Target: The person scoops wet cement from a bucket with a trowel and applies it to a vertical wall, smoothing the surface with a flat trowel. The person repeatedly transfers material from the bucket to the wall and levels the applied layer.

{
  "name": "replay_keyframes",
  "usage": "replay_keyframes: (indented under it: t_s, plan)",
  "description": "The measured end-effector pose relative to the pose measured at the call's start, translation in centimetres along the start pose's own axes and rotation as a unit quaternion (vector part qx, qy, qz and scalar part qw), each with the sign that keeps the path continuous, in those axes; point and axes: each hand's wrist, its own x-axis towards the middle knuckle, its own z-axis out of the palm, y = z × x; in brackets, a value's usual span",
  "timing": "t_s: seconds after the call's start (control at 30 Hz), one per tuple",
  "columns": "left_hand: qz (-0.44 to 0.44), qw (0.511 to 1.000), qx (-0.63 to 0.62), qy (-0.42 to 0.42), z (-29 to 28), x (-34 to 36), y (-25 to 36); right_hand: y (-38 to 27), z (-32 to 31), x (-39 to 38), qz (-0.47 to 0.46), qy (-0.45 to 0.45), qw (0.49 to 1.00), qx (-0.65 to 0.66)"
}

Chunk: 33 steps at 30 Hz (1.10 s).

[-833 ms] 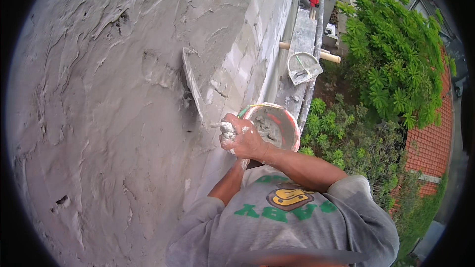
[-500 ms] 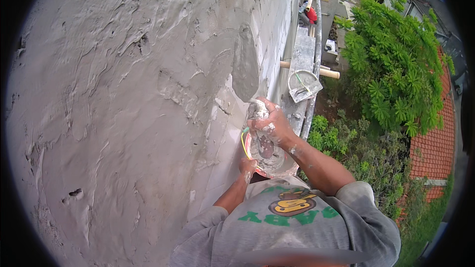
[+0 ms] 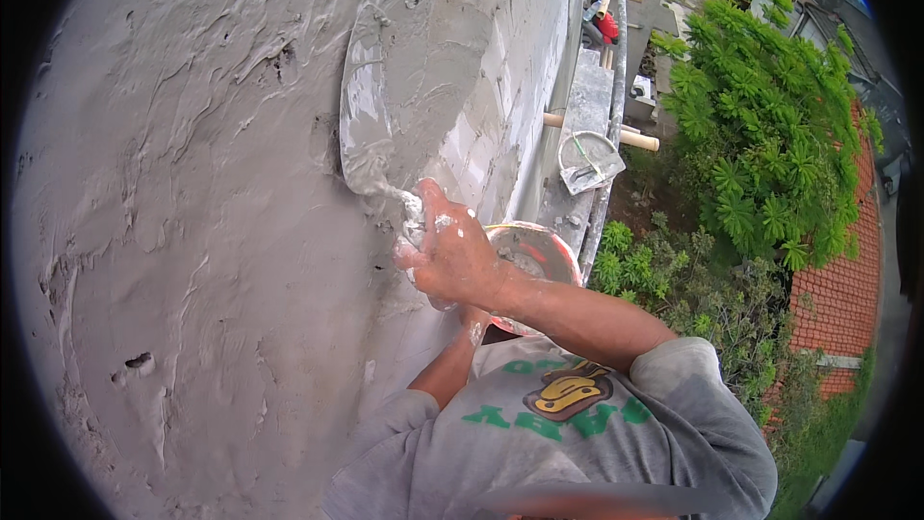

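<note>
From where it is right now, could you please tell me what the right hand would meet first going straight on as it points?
Probably the wet-looking mortar on the block wall: the right hand points toward it, its trowel leading and seemingly against it, though depth is unclear.

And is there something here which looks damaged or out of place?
Yes: a small dark pit in the grey plaster, toward the picture's lower left. It looks odd because it breaks the smoother surface around it; I cannot tell its depth.
</note>
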Motion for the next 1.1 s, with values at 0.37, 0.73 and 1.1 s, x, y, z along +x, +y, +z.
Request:
replay_keyframes:
  t_s: [0.37, 0.73, 1.1]
  plan:
    - [-0.170, 0.977, 0.114, -0.062, -1.0, -0.1, 2.7, 12.5, -9.9, -9.6, 0.142, -0.006, 0.988, -0.061]
    - [-0.159, 0.982, 0.082, -0.054, -1.2, -0.3, 0.7, 25.7, -12.2, -15.8, 0.273, -0.324, 0.782, -0.457]
    - [-0.150, 0.979, 0.116, -0.076, -3.0, -1.4, 7.4, 26.6, -10.5, -6.8, -0.052, -0.279, 0.692, -0.664]
